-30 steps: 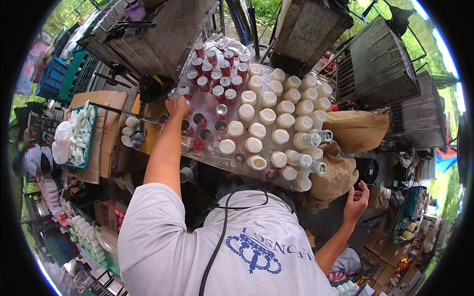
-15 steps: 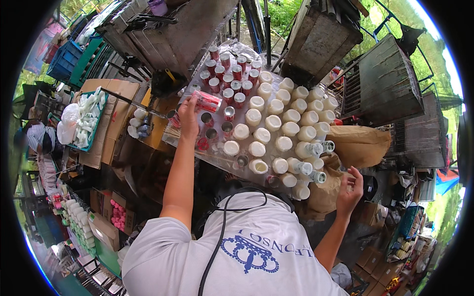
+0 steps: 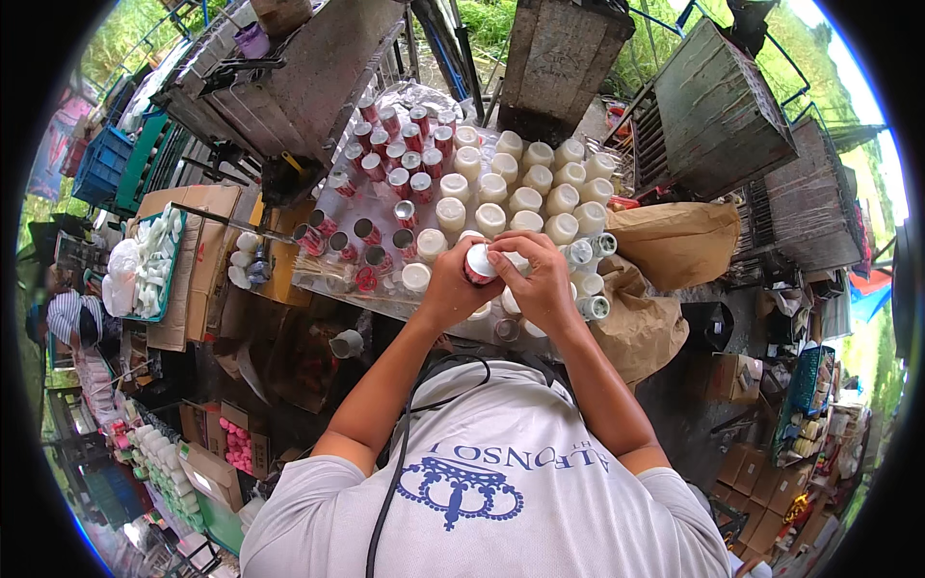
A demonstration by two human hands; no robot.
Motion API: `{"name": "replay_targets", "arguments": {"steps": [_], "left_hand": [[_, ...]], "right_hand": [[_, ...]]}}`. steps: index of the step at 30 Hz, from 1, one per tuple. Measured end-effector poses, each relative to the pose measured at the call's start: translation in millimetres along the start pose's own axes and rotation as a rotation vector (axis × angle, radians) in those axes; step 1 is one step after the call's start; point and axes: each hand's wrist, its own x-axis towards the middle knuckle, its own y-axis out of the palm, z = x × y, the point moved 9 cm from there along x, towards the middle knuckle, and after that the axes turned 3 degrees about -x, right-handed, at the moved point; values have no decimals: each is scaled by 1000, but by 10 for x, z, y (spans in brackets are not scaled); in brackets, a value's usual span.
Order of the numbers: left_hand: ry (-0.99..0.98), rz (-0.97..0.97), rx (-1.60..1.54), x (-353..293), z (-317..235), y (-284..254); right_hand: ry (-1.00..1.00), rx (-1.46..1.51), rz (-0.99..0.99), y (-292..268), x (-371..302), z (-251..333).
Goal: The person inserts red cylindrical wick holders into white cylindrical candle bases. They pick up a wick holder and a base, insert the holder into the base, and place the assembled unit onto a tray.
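Fisheye view taken from head, angled down & fwd; shirt [image 3: 559,520] caught near, tbl. [image 3: 358,208] mid-dist., grass [image 3: 488,29] far.

The red can [image 3: 480,262] is a short, upright-looking cylinder with a round, flat top of white or pale silver that faces up toward the head. Only a narrow band of its dark red side shows below the rim; the rest is hidden by fingers. It is held in the left grip [image 3: 449,289], with fingertips of the right grip [image 3: 541,281] at the top's right edge, above the near part of the counter [image 3: 395,302].
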Motion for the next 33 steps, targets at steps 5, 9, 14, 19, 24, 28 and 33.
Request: {"name": "replay_targets", "arguments": {"steps": [5, 9, 14, 19, 24, 28, 33], "left_hand": [[0, 40, -12, -68, 31, 167], [-20, 62, 14, -140, 22, 254], [-16, 78, 19, -217, 51, 334], [-222, 180, -112, -322, 226, 356], [-259, 184, -254, -369, 318, 371], [-291, 200, -148, -406, 554, 141], [-427, -29, -207, -655, 1056, -611]], "right_hand": [[-83, -42, 37, -84, -93, -4], [-129, -20, 50, -114, -162, -32], [205, 495, 42, -21, -264, -355], [265, 776, 5, 48, -259, -616], [311, 783, 120, 475, -432, -628], [371, 873, -1, 483, -240, -694], [518, 465, -24, 213, 286, -1020]]}}
